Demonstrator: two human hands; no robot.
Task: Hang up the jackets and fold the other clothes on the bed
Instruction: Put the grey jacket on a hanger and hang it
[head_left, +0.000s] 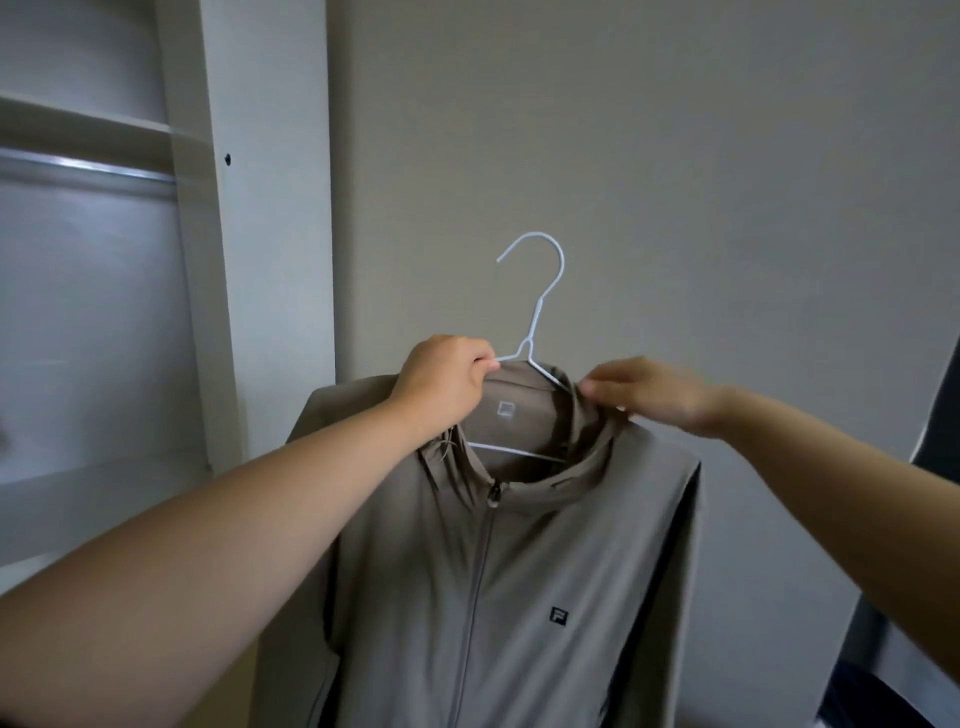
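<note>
One jacket (519, 597) on hanger (540, 301) | left hand (447, 384) grips hanger wire | right hand (649, 395) pinches jacket collar | jacket hangs below hands

This is looking like a home bedroom: a white wardrobe (208, 270) is standing open, showing its shelf (78, 122) and hanging rail (88, 169), beside a plain wall (675, 156).
</note>
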